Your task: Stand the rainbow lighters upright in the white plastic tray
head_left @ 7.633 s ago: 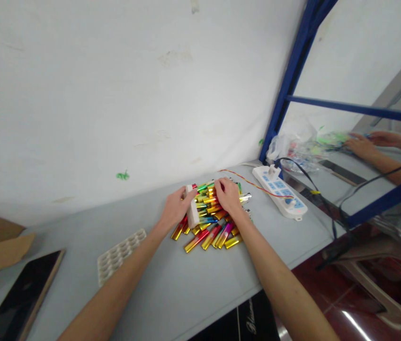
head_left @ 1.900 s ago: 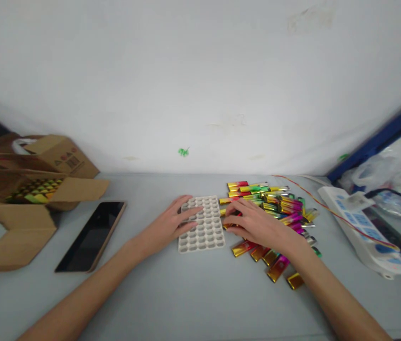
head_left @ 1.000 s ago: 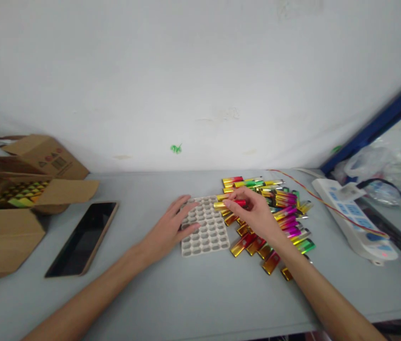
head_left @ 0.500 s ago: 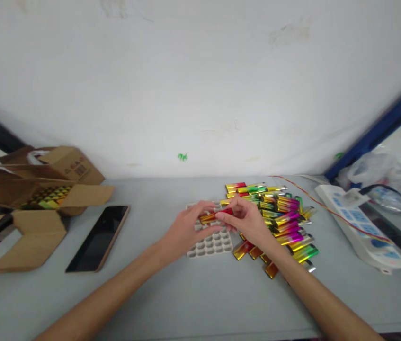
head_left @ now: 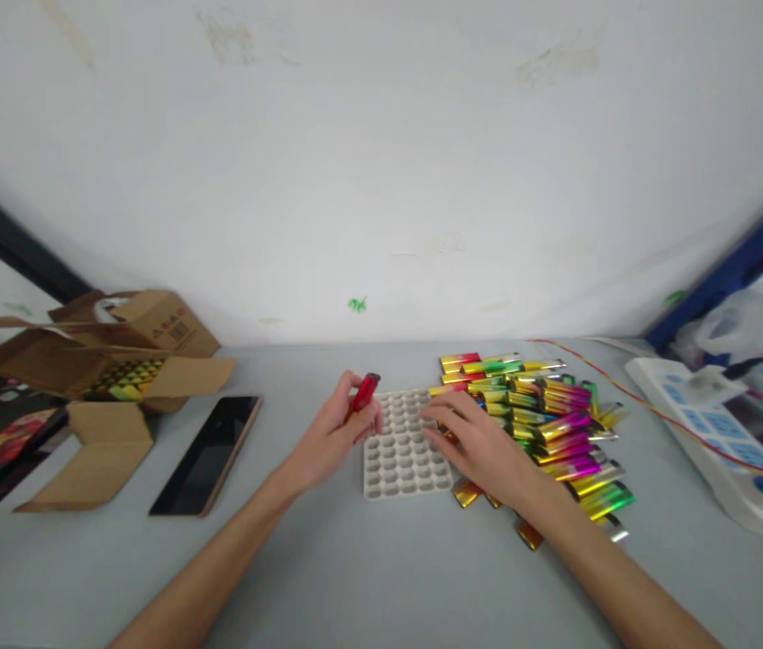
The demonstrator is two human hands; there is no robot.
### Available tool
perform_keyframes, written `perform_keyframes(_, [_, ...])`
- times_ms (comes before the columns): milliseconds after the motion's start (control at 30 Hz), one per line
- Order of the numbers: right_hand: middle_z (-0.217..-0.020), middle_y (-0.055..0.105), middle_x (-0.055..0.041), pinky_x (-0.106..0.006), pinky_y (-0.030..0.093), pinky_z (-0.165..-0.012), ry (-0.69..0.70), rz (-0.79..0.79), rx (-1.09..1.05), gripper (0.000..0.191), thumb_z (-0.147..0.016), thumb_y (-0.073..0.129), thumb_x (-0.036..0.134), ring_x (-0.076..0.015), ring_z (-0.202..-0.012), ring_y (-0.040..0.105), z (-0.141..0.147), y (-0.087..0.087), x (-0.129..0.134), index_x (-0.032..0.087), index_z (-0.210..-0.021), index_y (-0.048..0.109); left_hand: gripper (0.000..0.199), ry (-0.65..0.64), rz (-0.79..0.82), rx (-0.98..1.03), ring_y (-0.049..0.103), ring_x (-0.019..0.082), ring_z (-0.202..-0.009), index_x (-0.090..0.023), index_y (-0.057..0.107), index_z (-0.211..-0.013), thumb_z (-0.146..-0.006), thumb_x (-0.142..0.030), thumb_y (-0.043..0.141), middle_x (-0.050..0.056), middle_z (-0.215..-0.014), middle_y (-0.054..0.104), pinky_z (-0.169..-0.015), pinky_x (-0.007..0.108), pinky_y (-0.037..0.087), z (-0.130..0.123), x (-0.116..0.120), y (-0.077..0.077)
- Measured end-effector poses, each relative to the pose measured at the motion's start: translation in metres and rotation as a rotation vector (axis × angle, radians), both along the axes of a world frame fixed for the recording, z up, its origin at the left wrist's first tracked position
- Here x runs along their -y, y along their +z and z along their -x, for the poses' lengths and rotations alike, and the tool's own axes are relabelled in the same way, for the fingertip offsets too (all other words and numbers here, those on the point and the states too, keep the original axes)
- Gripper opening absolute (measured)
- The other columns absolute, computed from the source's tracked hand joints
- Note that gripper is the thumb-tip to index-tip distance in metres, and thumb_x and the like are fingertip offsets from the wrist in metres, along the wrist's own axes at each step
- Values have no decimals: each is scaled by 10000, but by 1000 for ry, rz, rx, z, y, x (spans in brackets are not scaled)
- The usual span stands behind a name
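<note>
A red lighter with a dark end stands tilted in my left hand, pinched between thumb and fingers. That hand is at the left edge of a pale tray with rows of small oval cells. My right hand hovers over the tray's right side with fingers bent and apart, and nothing shows between them. Beside and partly under that hand lies a heap of shiny lighters in gold, red, green and purple.
A phone lies left of the tray. Farther left, an open cardboard box holds several yellow-topped pieces. A white power strip is on the right, with a red-yellow wire across it. A white wall stands behind.
Both hands were together on the red lighter over the tray. Now the left hand has drawn away left with it, while the right has let go and moved toward the heap.
</note>
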State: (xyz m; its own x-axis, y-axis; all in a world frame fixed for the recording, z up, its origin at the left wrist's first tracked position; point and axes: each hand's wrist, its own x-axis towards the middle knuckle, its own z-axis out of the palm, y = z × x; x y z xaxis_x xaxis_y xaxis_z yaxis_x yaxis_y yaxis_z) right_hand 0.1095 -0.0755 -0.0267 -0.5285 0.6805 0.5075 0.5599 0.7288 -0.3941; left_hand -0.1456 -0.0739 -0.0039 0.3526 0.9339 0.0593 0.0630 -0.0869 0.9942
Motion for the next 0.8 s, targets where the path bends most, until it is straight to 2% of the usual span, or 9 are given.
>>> perform_keyframes(100, [-1335, 669, -140, -490, 512, -1134, 68, -74, 122, 245, -1023, 598, 207, -277, -1288, 614, 6, 3, 3, 179, -1252, 682, 379, 19, 132, 144, 310, 70, -506, -246, 383, -915, -972, -517, 642, -117, -629, 415, -497, 198, 257, -3, -2, -5])
perform_keyframes(200, [-1373, 664, -139, -494, 529, -1128, 95, -68, 202, 274, -1019, 614, 234, -287, -1309, 612, 7, 6, 5, 183, -1278, 688, 401, 11, 225, 218, 250, 77, -457, -254, 386, -913, -983, -600, 577, -134, -561, 322, -466, 205, 271, -7, -3, -7])
perform_keyframes(300, [-1367, 672, -135, -499, 541, -1116, 95, -55, 231, 287, -1018, 622, 256, -292, -1299, 622, 6, 5, 6, 192, -1286, 702, 392, 50, 135, 190, 324, 84, -470, -231, 445, -926, -1010, -607, 519, -116, -542, 382, -498, 221, 335, -8, -3, -7])
perform_keyframes(367, [-1361, 677, -133, -496, 544, -1116, 89, -57, 234, 276, -1020, 617, 252, -289, -1296, 626, 6, 3, 6, 196, -1271, 718, 390, 104, 35, 145, 415, 88, -516, -212, 470, -935, -1018, -589, 521, -84, -570, 490, -539, 225, 367, -8, -4, -6])
perform_keyframes(467, [-1358, 680, -136, -484, 550, -1114, 77, -70, 232, 269, -1020, 612, 237, -285, -1290, 633, 6, 1, 6, 191, -1257, 732, 402, 142, -43, 126, 557, 116, -613, -217, 453, -981, -1010, -612, 520, -27, -693, 647, -582, 242, 425, -6, -6, -3])
perform_keyframes(533, [-1364, 677, -143, -480, 553, -1111, 75, -81, 229, 272, -1021, 608, 231, -285, -1285, 638, 6, -1, 6, 185, -1256, 737, 411, 147, -42, 147, 599, 132, -646, -232, 436, -1028, -990, -625, 548, -17, -777, 679, -583, 256, 457, -4, -7, -2])
perform_keyframes(600, [-1371, 676, -147, -482, 555, -1110, 71, -85, 224, 276, -1025, 600, 229, -286, -1281, 643, 7, -2, 6, 182, -1258, 740, 410, 162, -12, 182, 558, 121, -594, -244, 438, -1060, -973, -618, 583, -45, -753, 638, -542, 248, 447, -3, -9, -2])
perform_keyframes(667, [-1372, 679, -147, -487, 557, -1109, 65, -78, 219, 276, -1027, 594, 226, -288, -1278, 649, 7, -3, 7, 180, -1254, 745, 399, 193, 33, 211, 450, 96, -521, -240, 470, -1049, -961, -606, 604, -79, -670, 542, -488, 218, 389, -1, -10, -2])
perform_keyframes(800, [-1386, 681, -147, -484, 560, -1111, 66, -40, 219, 287, -1026, 593, 215, -289, -1285, 655, 7, -2, 8, 175, -1266, 745, 426, 259, 109, 186, 302, 66, -478, -194, 532, -849, -931, -602, 620, -93, -589, 366, -441, 182, 271, 2, -13, -1])
